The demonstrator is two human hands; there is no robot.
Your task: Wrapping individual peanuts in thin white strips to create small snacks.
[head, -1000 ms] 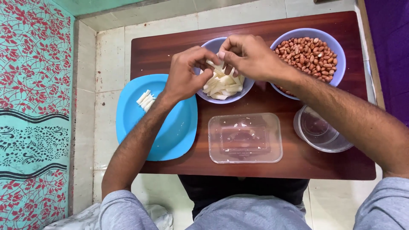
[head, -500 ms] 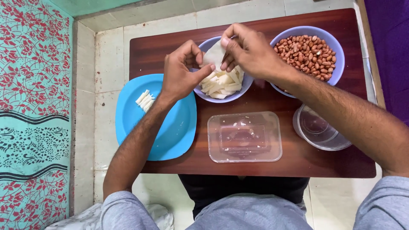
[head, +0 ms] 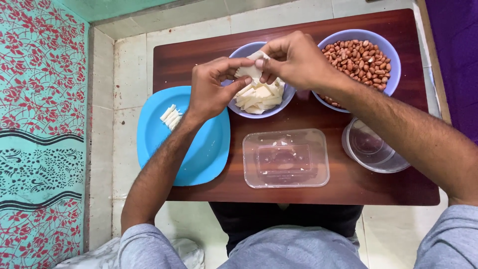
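Currently, status by item:

Left hand (head: 211, 89): raised over the near rim of the middle bowl; thumb and fingers (head: 238, 83) pinching the left edge of a pale square wrapper.
Right hand (head: 294, 60): raised over the same bowl; fingers pressed together on the right edge of the wrapper.
Wrapper (head: 250, 69): held between both hands, just above the stack in the bowl, apparently being peeled or folded; cannot tell which.
Progress, done: four or five rolled white pieces (head: 171, 117) lying side by side on the blue plate (head: 199, 154), at its far left part.
Progress, left: judged early; most of the stack unused, plate mostly bare, nut bowl full.
Middle bowl (head: 249, 107): lavender; contains a loose stack of pale square wrappers (head: 259, 95).
Right bowl (head: 393, 74): lavender; filled with red-brown peanuts (head: 361, 60).
Rectangular clear container (head: 286, 157): near edge of the bench (head: 199, 55); holds only a few pale crumbs.
Round clear container (head: 371, 147): right of the rectangular one; apparently nothing inside.
Bench: dark wood, low, standing on a tiled floor (head: 129, 55).
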